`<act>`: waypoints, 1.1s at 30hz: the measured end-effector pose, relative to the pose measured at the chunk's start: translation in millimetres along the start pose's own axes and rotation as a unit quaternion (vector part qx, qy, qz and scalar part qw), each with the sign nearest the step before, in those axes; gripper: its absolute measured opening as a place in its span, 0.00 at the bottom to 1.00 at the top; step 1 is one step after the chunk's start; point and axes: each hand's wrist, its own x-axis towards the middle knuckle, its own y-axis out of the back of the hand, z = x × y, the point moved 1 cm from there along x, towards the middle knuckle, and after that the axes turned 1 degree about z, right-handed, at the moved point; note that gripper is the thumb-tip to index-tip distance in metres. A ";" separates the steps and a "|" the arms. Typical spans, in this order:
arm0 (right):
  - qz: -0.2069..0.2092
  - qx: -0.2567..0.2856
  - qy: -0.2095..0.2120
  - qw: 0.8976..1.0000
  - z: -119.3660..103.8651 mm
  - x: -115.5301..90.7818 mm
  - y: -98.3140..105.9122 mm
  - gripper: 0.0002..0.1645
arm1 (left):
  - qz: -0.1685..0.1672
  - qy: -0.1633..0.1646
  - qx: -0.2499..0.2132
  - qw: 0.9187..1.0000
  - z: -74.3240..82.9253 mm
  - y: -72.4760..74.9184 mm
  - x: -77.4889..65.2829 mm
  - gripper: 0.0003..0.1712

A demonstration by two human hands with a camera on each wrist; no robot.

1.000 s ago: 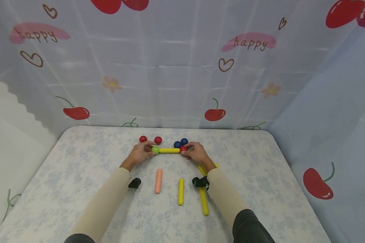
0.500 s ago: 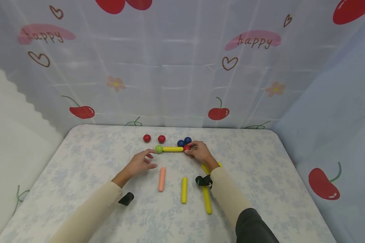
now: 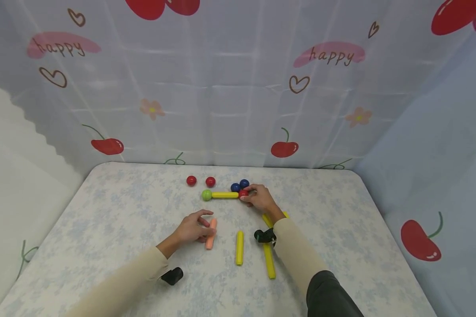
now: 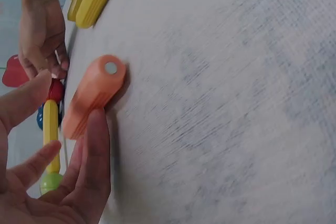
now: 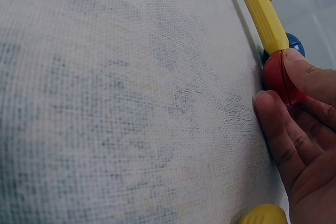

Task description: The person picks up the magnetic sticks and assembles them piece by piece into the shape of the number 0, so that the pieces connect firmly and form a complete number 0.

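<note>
Once it left the green ball [image 3: 206, 195], the left hand [image 3: 192, 229] spread wide at the pink stick [image 3: 210, 242] on the surface [image 3: 123, 207], contact unclear; the right hand [image 3: 262, 199] pinched the red ball [image 3: 243, 193] touching the yellow stick [image 3: 225, 195]; focus likely shifted to the pink stick.

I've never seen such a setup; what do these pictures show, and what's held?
There's no machine, just a person working bare-handed. The wide picture comes from a head camera; the other two come from the left and right wrists. The right hand pinches a red ball at one end of a yellow stick; a green ball sits at the other. The left hand, fingers apart, is at a pink stick, seemingly not gripping it. Also on the table: two blue balls, two more red balls and loose yellow sticks, some partly hidden.
</note>
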 end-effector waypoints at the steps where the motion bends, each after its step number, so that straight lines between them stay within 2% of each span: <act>1: 0.000 0.000 0.001 1.000 0.0 -0.2 -0.2 0.23 | 0.007 -0.001 0.013 1.000 0.0 -1.8 0.1 0.34; 6: 0.001 0.001 0.004 1.000 0.0 -1.0 -1.1 0.23 | 0.036 -0.004 0.072 0.997 0.7 -9.0 -0.6 0.31; 9: 0.002 -0.001 0.006 1.000 -0.1 -0.8 -1.0 0.23 | 0.048 -0.006 0.084 0.995 2.4 -10.5 -2.6 0.29; 14: 0.005 -0.005 -0.002 1.000 -1.4 -0.3 -0.1 0.23 | 0.054 -0.013 0.074 0.996 5.1 -8.8 -5.4 0.28; 20: 0.008 -0.008 -0.010 1.000 -1.1 -1.1 0.4 0.23 | 0.046 0.002 0.053 0.998 5.5 -4.4 -5.7 0.28; 24: 0.009 -0.018 -0.011 1.000 0.9 -1.0 -0.4 0.24 | 0.044 0.022 0.025 0.998 3.8 1.7 -4.7 0.27; 27: 0.009 -0.018 -0.011 1.000 1.4 -0.5 -0.8 0.23 | 0.042 0.042 -0.026 0.998 3.2 7.8 -3.3 0.26; 31: 0.008 -0.016 -0.011 1.000 1.2 -0.1 -1.1 0.23 | 0.035 0.064 -0.107 0.992 1.6 16.2 -1.5 0.25; 33: 0.006 -0.017 -0.011 1.000 1.4 0.0 -1.6 0.23 | 0.028 0.069 -0.130 0.989 0.4 20.0 -0.8 0.26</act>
